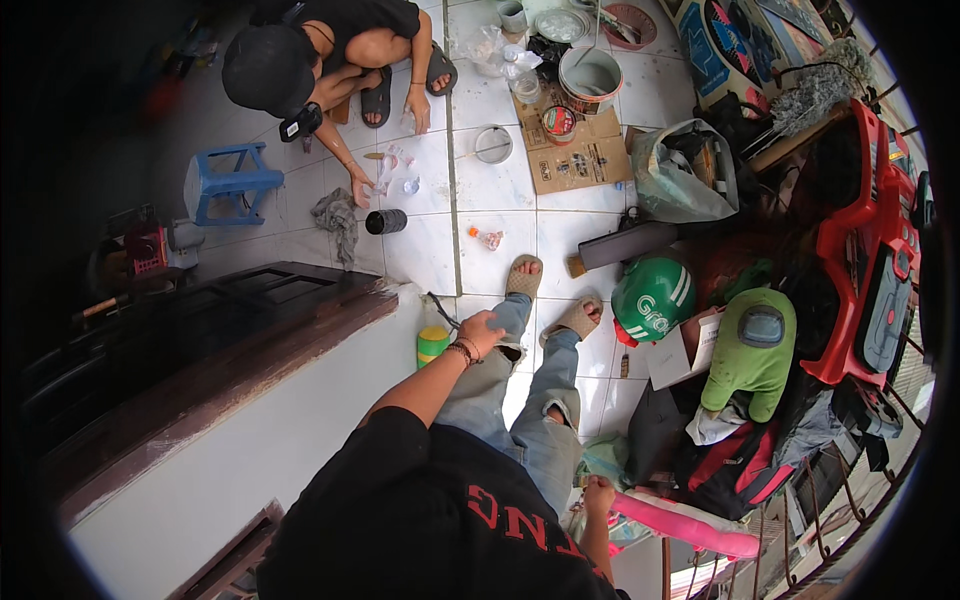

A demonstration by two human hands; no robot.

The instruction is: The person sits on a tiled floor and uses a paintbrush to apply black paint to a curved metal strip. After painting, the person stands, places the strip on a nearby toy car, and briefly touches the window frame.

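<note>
My left hand point(480, 333) rests on my left knee, over the blue jeans point(470, 392), with its fingers lying over the cloth. A dark bracelet circles that wrist. Low down on the right, my right hand point(599, 497) is closed beside a bright pink padded bar point(685, 524); what its fingers hold, if anything, is hidden. A green and yellow container point(432, 345) stands just left of my left hand. On the tiles beyond my sandals point(523, 276) lies a small clear bottle with an orange cap point(487, 238).
Another person point(270, 70) crouches at the far left, hands near small clear plastic pieces point(398, 158). A black cylinder point(387, 221), grey rag point(338, 222) and blue stool point(232, 183) are nearby. Ahead stands a paint bucket point(590, 78); rightward, a green helmet point(652, 299).
</note>
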